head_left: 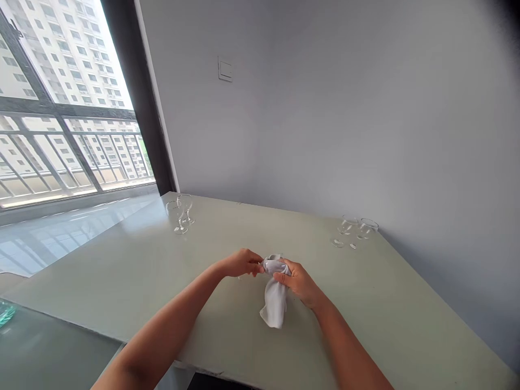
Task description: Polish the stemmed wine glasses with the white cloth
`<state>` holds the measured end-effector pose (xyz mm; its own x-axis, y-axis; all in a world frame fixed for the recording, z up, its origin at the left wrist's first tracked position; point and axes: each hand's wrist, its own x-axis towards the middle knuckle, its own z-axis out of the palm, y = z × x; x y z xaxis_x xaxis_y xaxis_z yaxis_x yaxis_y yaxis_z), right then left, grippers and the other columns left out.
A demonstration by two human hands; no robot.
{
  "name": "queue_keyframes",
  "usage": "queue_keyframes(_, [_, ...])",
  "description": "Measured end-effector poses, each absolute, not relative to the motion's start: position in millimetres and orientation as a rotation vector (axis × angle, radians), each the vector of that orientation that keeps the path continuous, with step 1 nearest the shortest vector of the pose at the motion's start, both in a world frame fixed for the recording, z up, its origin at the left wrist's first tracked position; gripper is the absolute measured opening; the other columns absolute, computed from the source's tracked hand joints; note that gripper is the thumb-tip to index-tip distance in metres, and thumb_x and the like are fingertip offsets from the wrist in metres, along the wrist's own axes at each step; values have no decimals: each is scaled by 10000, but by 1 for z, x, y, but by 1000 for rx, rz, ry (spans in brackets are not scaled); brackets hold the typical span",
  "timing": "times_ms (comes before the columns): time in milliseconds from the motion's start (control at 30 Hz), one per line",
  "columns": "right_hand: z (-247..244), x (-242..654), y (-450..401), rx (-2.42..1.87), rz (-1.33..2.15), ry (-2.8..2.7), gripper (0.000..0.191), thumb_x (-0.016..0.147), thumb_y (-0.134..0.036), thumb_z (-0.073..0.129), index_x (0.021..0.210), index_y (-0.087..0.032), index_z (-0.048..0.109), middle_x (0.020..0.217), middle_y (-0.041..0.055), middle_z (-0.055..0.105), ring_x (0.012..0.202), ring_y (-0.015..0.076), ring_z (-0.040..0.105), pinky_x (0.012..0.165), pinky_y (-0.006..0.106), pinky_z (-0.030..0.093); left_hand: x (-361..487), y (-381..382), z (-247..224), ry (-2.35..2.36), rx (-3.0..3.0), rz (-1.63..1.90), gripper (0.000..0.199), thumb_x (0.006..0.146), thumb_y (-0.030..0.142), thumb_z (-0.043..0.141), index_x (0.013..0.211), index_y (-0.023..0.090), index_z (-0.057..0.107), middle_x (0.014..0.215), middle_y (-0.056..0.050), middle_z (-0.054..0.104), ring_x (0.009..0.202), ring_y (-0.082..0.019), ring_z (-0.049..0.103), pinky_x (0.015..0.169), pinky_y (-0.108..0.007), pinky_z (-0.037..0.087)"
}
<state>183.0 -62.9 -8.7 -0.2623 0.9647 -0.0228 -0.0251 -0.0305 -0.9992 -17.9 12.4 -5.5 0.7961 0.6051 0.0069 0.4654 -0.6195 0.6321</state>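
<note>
One white cloth (275, 309) was before us, bunched at the top and hanging loose toward six o'clock. We judged it light, soft and limp, nothing that a squeeze would harm; the gathered part looked the best place to take hold, since the tail would only swing. A faint clear edge (239, 278) showed at eight o'clock from the bunch, just below the left grip (245, 264), perhaps part of a glass; if so, we thought it smooth, slippery and easily broken, best held lightly.

The bunch lay at ten o'clock from the right grip (298, 280), which was clamped on it, thumb on the near side and fingers on the far. It lay at three o'clock from the left grip, whose fingertips met its edge; we could not tell whether they pinched anything. All this was over the surface (227, 233), though we could not tell whether the tail touched down. Two glasses (174, 210) stood upright at ten o'clock from the cloth and two more glasses (347, 225) at two o'clock, both pairs well apart from us.
</note>
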Motion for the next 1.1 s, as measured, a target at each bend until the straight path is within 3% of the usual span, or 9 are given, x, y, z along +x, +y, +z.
queue_keyframes(67, [-10,185,-61,-1083,1473,-1288,299,666,-350,670,901,-169,622,672,-10,557,591,110,472,571,241,368,-15,8,-4,814,2360,281,374,836,477,364,897,218,627,716,2,623,615,-121,530,559,-223,369])
queue_keyframes(133, [-14,185,-59,-1085,1511,-1091,282,656,-356,675,861,-169,623,645,-16,545,559,103,460,548,240,367,-10,2,-3,980,2539,501,319,829,436,415,970,227,610,802,-28,636,745,-162,544,686,-280,389])
queue_keyframes(200, [-18,183,-57,-1047,1570,-882,278,651,-372,673,840,-175,621,648,-15,550,553,104,464,550,249,382,-4,-3,-3,1099,2765,744,275,800,385,500,1007,232,595,868,-59,633,900,-211,512,848,-374,329])
queue_keyframes(267, [-20,181,-57,-986,1587,-805,285,665,-390,656,860,-187,618,683,-8,567,569,109,476,566,257,392,-2,-3,-3,1097,2923,852,231,793,346,525,976,231,605,838,-64,631,928,-219,491,923,-421,246])
queue_keyframes(433, [-15,181,-61,-1055,1393,-1319,364,673,-306,661,1023,-228,597,744,-15,581,651,121,501,611,250,391,-12,6,2,959,2845,793,272,798,436,488,896,231,637,652,-23,591,677,-148,488,723,-291,329])
queue_keyframes(633, [-7,186,-63,-1072,1106,-1800,274,768,-267,533,1024,-253,628,913,19,635,864,192,568,752,327,432,-25,8,15,862,2231,362,384,738,535,483,693,180,624,556,17,481,524,-94,391,491,-208,278])
queue_keyframes(900, [-19,209,-48,-1320,344,-1717,279,815,-329,472,1045,-256,612,902,17,671,749,171,605,690,297,466,-39,21,15,1072,1886,356,354,673,511,532,721,170,613,600,4,488,548,-97,413,475,-203,295])
queue_keyframes(1000, [-21,206,-49,-1380,37,-1596,333,857,-340,403,1140,-246,551,1060,47,629,891,200,574,774,346,446,-39,27,5,1263,1890,430,337,685,504,502,702,183,604,633,1,527,553,-103,438,467,-205,289])
queue_keyframes(1100, [-20,187,-57,-1254,-126,-1912,377,847,-378,425,1176,-229,531,1141,57,587,1084,252,466,941,442,326,-30,26,-5,1359,2052,418,261,698,429,496,642,186,575,593,16,512,503,-94,410,462,-213,260])
